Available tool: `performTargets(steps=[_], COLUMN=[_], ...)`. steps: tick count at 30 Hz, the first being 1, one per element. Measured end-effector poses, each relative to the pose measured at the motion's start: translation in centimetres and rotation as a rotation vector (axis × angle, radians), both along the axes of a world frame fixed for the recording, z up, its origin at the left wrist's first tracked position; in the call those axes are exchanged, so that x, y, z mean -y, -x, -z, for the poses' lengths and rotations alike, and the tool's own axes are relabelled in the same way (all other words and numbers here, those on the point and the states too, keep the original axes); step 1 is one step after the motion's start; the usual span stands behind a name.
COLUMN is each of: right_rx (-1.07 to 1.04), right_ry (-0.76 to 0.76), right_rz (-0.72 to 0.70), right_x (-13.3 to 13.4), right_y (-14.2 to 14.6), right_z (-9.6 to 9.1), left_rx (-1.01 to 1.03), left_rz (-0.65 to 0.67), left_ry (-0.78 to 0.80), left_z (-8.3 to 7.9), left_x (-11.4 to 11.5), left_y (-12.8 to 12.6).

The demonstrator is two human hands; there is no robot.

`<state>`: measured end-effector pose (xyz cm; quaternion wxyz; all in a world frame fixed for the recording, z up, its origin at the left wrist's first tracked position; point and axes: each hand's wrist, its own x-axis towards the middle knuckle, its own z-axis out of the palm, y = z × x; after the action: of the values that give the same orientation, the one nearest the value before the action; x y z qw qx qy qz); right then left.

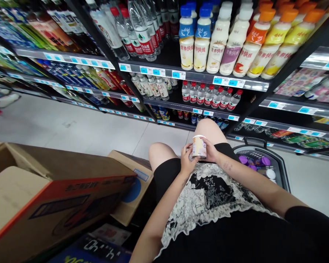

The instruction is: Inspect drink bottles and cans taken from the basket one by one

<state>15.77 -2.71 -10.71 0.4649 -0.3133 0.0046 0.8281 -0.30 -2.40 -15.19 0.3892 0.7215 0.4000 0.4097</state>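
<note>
A small light-coloured cup [199,147] with a pale lid and printed label is held upright between both hands, just above my lap. My left hand [188,157] wraps its fingers around the cup's left side and lower edge. On the other side my right hand [210,150] grips it, the thumb lying along the label near the rim. The print on the cup is too small to read. Below the hands lies a black-and-white patterned apron [205,186] with a ruffled edge.
Ahead stand drink shelves [194,75] full of bottles with price tags. A dark basket [283,164] holding purple-capped bottles [263,161] sits on the floor at right. Large cardboard boxes [93,182] crowd the left side. A person's shoe [9,99] shows blurred at far left.
</note>
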Motion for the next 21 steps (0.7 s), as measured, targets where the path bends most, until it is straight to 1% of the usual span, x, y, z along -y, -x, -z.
performTargets(steps=[2, 4, 7, 9, 11, 15, 18, 21], right_rx=[0.04, 0.041, 0.007, 0.032, 0.093, 0.132, 0.119, 0.123], right_ry=[0.018, 0.042, 0.115, 0.182, 0.225, 0.217, 0.181, 0.169], right_rz=[0.023, 0.021, -0.06, -0.134, -0.186, -0.243, -0.296, -0.327], right_x=[-0.2, -0.4, -0.8, -1.1, -1.3, -1.4, -1.4, -1.4], right_y=[0.4, 0.6, 0.4, 0.2, 0.1, 0.3, 0.6, 0.7], right_z=[0.0, 0.1, 0.5, 1.0, 1.5, 2.0, 2.0, 2.0], left_rx=[-0.001, 0.031, 0.133, 0.177, 0.19, 0.218, 0.259, 0.293], left_rz=[0.027, 0.085, 0.142, 0.135, 0.128, 0.113, 0.075, 0.074], left_ry=[0.036, 0.101, 0.231, 0.293, 0.32, 0.377, 0.47, 0.538], left_z=[0.2, 0.5, 0.8, 0.9, 1.1, 1.7, 2.5, 3.1], left_x=[-0.1, -0.2, -0.2, -0.3, -0.5, -1.0, -1.4, -1.6], left_y=[0.2, 0.4, 0.6, 0.8, 1.0, 1.6, 1.8, 1.9])
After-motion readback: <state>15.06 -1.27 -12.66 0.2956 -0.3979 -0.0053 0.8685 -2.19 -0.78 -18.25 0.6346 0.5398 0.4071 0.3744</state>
